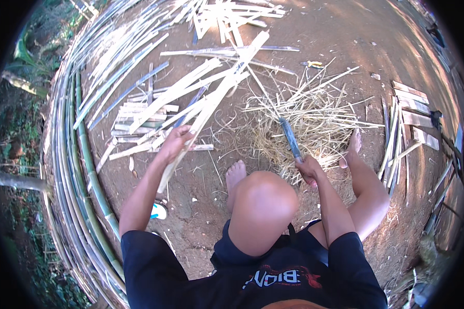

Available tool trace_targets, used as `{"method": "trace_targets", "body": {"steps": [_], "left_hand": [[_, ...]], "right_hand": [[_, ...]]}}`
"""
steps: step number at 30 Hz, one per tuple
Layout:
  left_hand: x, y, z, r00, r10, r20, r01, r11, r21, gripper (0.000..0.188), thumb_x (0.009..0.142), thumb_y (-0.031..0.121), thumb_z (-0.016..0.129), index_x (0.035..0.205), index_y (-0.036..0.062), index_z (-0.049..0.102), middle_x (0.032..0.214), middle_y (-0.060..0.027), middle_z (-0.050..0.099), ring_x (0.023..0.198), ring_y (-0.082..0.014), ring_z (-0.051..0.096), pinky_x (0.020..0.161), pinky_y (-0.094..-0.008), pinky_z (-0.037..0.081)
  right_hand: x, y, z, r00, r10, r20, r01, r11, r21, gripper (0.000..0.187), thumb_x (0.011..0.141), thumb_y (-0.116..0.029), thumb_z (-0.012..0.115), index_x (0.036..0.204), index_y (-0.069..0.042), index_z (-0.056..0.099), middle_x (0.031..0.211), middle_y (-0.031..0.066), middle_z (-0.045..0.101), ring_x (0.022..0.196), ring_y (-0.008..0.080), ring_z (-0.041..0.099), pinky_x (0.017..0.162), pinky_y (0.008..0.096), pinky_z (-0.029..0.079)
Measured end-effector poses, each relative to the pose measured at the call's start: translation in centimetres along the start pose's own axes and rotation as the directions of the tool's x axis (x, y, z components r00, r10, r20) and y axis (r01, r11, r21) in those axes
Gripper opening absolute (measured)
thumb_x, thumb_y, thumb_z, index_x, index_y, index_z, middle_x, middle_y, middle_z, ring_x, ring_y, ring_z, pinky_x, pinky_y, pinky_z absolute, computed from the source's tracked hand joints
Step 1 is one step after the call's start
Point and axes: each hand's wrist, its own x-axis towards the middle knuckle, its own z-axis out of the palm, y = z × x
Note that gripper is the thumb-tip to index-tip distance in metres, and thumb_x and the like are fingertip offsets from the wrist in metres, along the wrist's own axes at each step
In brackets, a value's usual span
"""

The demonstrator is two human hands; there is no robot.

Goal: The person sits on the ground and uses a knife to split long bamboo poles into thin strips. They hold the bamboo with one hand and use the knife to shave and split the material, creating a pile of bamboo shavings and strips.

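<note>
My left hand (178, 142) is closed around a long pale bamboo strip (211, 110), near its lower end. The strip slants up and away to the right, over other split bamboo pieces (162, 100) lying on the ground. In my right hand (309, 170) is a machete (290, 136), its dark blade pointing away from me and slightly left. My fingers hide most of its handle. Under and beyond the blade spreads a heap of thin bamboo shavings (314, 118). The blade and the held strip are apart.
Long green bamboo poles (87, 170) lie along the left. Many split strips (123, 44) cover the far left. Yellow-handled pliers (313, 64) rest beyond the shavings. More strips (392, 144) and short flat pieces (415, 110) lie at right. A sandal (159, 211) is beside my left arm.
</note>
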Motion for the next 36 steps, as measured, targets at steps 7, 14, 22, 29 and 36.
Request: {"method": "trace_targets", "body": {"steps": [7, 14, 22, 29, 36], "left_hand": [[0.9, 6.4, 9.4, 0.863, 0.502, 0.061, -0.463, 0.833, -0.303, 0.012, 0.096, 0.010, 0.054, 0.105, 0.0036, 0.058, 0.086, -0.0039, 0.062, 0.072, -0.0080, 0.055, 0.065, -0.0245, 0.047], [1.4, 14.5, 16.1, 0.722, 0.684, 0.103, -0.676, 0.729, -0.104, 0.014, 0.092, 0.008, 0.059, 0.105, 0.0048, 0.058, 0.097, -0.0033, 0.064, 0.089, -0.0106, 0.059, 0.080, -0.0260, 0.046], [2.4, 15.5, 21.6, 0.724, 0.673, 0.150, -0.675, 0.737, -0.049, 0.037, 0.086, 0.003, 0.065, 0.120, 0.0043, 0.050, 0.108, -0.0072, 0.062, 0.093, -0.0136, 0.062, 0.076, -0.0276, 0.052], [2.8, 14.0, 23.0, 0.775, 0.632, 0.010, -0.630, 0.773, -0.074, 0.036, 0.083, -0.002, 0.062, 0.118, 0.0001, 0.053, 0.109, -0.0114, 0.062, 0.092, -0.0171, 0.061, 0.085, -0.0319, 0.050], [3.8, 13.9, 20.4, 0.768, 0.638, 0.049, -0.580, 0.726, -0.369, 0.067, 0.080, 0.000, 0.067, 0.134, 0.0076, 0.029, 0.119, -0.0134, 0.057, 0.118, -0.0231, 0.051, 0.102, -0.0377, 0.040]], "right_hand": [[-5.9, -5.6, -6.5, 0.992, -0.128, -0.016, 0.121, 0.875, 0.469, 0.053, 0.091, -0.047, 0.050, 0.082, 0.004, 0.057, 0.053, 0.0085, 0.053, 0.042, 0.0171, 0.050, 0.044, 0.0318, 0.042], [-14.1, -9.0, -14.1, 0.946, -0.260, -0.192, 0.323, 0.749, 0.579, 0.042, 0.092, -0.045, 0.057, 0.087, -0.003, 0.054, 0.062, 0.0006, 0.050, 0.045, 0.0076, 0.046, 0.042, 0.0232, 0.042], [-14.7, -6.3, -14.8, 0.878, -0.249, -0.409, 0.477, 0.514, 0.712, 0.032, 0.085, -0.031, 0.065, 0.087, -0.001, 0.054, 0.069, 0.0024, 0.054, 0.047, 0.0094, 0.050, 0.045, 0.0266, 0.044], [-14.2, -8.1, -13.8, 0.872, -0.192, -0.450, 0.470, 0.581, 0.664, 0.030, 0.085, -0.029, 0.062, 0.081, -0.001, 0.052, 0.062, 0.0030, 0.052, 0.047, 0.0112, 0.050, 0.044, 0.0273, 0.041], [-15.1, -8.5, -13.4, 0.879, -0.225, -0.420, 0.474, 0.519, 0.712, 0.026, 0.088, -0.028, 0.061, 0.088, -0.003, 0.054, 0.067, 0.0002, 0.052, 0.046, 0.0077, 0.048, 0.042, 0.0224, 0.040]]}}
